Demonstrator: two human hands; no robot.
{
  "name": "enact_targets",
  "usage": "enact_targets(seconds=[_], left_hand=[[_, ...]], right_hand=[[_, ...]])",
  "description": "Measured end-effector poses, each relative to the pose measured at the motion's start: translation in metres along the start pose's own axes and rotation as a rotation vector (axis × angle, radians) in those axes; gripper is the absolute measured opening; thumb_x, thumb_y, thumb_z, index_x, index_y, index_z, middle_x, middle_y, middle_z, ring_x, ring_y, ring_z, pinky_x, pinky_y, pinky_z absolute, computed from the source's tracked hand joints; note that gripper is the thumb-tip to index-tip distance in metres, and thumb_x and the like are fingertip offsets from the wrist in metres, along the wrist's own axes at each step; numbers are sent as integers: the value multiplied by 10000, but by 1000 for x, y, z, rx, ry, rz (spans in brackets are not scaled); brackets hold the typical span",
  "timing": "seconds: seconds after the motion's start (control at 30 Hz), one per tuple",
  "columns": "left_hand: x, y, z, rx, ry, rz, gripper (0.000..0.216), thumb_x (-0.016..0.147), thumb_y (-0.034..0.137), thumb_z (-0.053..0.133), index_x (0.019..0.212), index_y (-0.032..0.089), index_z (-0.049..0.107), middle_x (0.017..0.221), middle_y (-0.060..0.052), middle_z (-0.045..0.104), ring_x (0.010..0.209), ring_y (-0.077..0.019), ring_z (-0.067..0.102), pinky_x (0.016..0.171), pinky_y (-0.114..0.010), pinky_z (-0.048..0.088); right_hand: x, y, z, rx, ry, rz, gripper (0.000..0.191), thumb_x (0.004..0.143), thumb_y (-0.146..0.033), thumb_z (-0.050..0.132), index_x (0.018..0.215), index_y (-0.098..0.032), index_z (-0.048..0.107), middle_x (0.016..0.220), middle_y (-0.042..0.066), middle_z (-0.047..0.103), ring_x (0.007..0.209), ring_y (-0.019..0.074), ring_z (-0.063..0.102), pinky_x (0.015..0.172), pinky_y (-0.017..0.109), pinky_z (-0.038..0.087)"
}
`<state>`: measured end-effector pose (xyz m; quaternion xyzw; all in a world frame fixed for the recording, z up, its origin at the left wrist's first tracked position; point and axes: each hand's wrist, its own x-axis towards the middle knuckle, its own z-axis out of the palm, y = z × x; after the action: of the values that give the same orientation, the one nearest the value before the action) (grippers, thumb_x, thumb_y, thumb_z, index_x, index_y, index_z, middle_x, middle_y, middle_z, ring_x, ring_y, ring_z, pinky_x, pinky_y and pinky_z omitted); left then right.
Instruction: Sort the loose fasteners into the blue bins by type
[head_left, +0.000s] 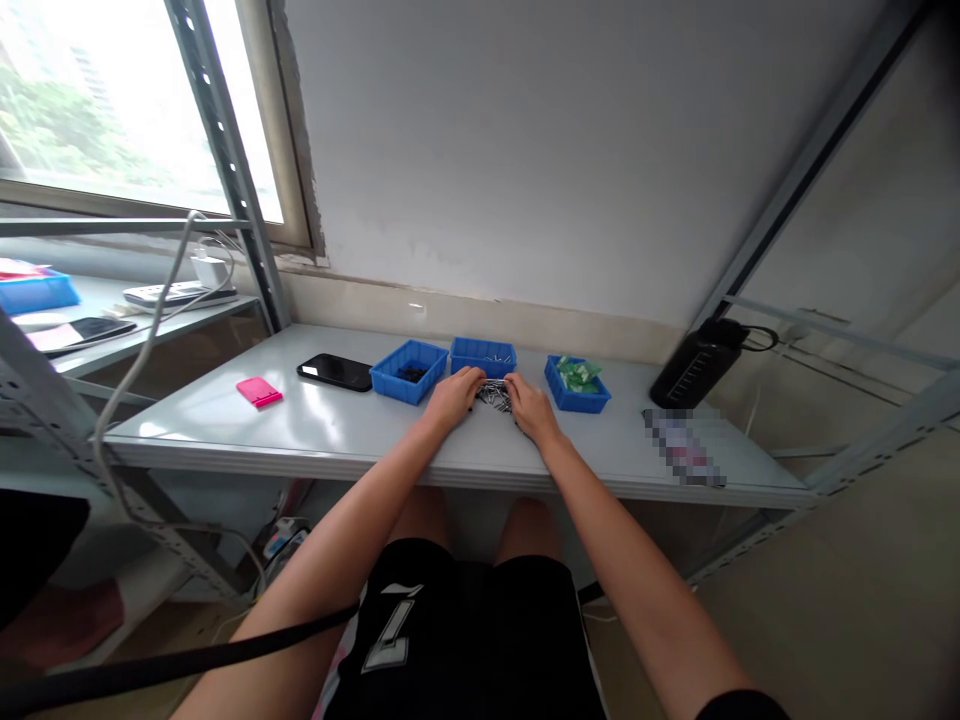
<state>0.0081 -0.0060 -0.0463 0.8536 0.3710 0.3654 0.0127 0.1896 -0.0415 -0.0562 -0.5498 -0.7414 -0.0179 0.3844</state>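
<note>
My left hand (454,392) and my right hand (529,403) rest on the grey table (337,435), fingers curled in toward a small heap of shiny metal parts (493,393) between them. Both hands touch the heap; whether the fingers pinch any piece is too small to see. Just behind the heap stands a blue bin (483,355) with similar metal bits. Left of it, another blue bin (409,370) holds dark small parts. On the right, a third blue bin (576,384) holds green pieces.
A black phone (334,371) and a pink card-like object (259,391) lie on the table's left part. A black power strip (697,363) leans at the right rear by a blurred label. A metal shelf post, cables and a side shelf with a blue tray (37,292) stand left.
</note>
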Motion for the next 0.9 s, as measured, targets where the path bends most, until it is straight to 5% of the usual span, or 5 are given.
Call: enact_targets(seconds=[0.9], left_hand=[[2,0,4,67,-8,22,257,905,311,512,1097,147,557,1090,-78,584,922,-173,591,792,-366,520]], right_hand=[[1,-6,-5,-26,-3,3,276,916,-333,502,1128,-161,545,1053,54,602,897,159,605,793,363,513]])
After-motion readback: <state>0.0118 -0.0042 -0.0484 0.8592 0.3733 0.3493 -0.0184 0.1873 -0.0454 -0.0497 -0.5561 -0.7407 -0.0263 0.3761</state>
